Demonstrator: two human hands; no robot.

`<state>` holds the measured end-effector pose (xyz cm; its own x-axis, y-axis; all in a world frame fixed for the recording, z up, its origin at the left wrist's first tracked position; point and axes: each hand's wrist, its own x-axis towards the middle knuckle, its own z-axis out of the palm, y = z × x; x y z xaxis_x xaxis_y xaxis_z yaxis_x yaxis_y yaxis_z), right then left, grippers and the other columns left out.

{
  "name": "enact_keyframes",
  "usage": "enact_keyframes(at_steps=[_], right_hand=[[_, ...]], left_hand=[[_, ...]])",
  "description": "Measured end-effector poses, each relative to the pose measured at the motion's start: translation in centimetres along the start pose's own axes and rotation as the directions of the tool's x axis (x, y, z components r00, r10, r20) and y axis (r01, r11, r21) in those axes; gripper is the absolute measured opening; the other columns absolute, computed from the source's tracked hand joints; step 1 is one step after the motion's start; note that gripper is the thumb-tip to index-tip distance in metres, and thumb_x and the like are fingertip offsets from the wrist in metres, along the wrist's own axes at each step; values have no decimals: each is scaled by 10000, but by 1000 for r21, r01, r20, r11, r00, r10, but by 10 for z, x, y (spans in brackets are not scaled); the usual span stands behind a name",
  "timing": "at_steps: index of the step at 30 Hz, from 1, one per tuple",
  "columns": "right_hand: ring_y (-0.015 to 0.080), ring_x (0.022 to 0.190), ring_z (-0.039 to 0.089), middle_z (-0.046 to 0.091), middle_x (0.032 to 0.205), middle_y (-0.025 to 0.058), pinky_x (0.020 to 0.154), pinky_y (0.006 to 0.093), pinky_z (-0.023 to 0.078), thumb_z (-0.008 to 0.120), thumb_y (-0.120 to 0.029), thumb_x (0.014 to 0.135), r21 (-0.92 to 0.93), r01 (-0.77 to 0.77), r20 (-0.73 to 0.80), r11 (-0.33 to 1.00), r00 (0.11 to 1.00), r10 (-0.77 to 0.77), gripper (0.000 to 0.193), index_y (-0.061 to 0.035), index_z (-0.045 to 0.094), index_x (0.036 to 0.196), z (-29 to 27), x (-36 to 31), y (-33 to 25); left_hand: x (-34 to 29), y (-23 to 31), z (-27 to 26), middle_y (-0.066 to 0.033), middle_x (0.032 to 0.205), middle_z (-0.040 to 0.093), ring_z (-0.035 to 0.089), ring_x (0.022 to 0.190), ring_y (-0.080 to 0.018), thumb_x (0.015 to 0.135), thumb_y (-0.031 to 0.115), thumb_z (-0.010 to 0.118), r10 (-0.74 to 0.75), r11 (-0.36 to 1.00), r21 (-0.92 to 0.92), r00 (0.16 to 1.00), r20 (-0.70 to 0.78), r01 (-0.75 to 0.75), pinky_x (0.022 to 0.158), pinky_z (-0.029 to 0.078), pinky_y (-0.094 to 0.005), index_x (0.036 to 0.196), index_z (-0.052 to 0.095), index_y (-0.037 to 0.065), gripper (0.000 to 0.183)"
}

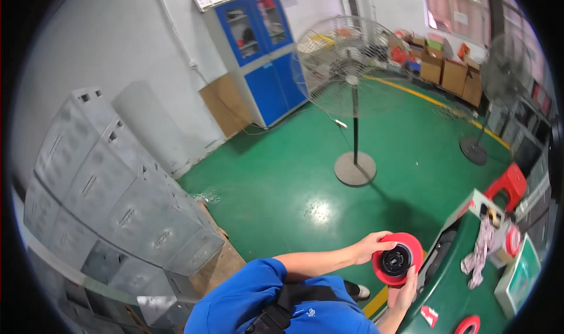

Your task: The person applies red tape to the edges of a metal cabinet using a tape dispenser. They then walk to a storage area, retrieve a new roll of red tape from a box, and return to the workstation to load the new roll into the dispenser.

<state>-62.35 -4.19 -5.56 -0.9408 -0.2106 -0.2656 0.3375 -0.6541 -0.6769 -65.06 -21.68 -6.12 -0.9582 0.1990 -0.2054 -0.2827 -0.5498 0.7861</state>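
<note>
Both my hands hold a thick red roll with a black hub (398, 260), in front of my body near the edge of the green-topped table. It looks like a roll of red tape, though I cannot make out the details of the hub. My left hand (372, 246) grips its upper left rim, thumb across the red face. My right hand (403, 294) holds the lower right rim, fingers up along the side. A smaller red ring (468, 325) lies on the table, beside a torn red and white scrap (429, 316).
On the green table (455, 293) lie a crumpled cloth (480, 249) and a green-and-white box (518, 275). Grey metal boxes (111, 181) are stacked at left. A pedestal fan (355, 158) stands ahead, a blue cabinet (270, 87) behind it. A red stool (510, 186) is at right.
</note>
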Motion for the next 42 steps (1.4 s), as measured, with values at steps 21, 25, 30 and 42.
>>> enact_keyframes(at_steps=[21,25,30,42], right_hand=[[159,1106,485,516,1198,105,957,298,377,495,-78,909,-34,262,89,964,962,-258,378,32,416,1262,30,-62,-19],[165,1155,457,467,1256,111,980,307,363,545,-66,868,36,289,-59,957,956,-287,513,25,329,1324,10,-85,-39],[194,1199,426,423,1293,135,931,298,419,583,33,806,-303,505,-204,808,794,-573,643,15,251,1357,10,-98,-36],[205,1030,565,543,1158,174,871,287,445,582,48,787,-789,215,-413,575,508,-756,512,29,428,1275,13,-91,-12]], left_hand=[[-35,15,24,-67,1121,578,536,1045,-158,893,153,549,91,996,4,983,158,-93,915,433,-316,1194,479,25,335],[-4,-5,58,-60,1126,571,538,1055,-183,925,220,495,-122,980,-128,968,218,152,908,448,-357,1173,506,67,292],[22,-39,87,-55,1166,567,519,1106,-218,923,393,434,-414,777,-344,839,352,528,975,400,-428,1173,523,107,390],[88,-57,99,-81,1139,569,538,1067,-204,899,478,443,-512,841,159,667,542,516,904,441,-403,1135,531,109,446]])
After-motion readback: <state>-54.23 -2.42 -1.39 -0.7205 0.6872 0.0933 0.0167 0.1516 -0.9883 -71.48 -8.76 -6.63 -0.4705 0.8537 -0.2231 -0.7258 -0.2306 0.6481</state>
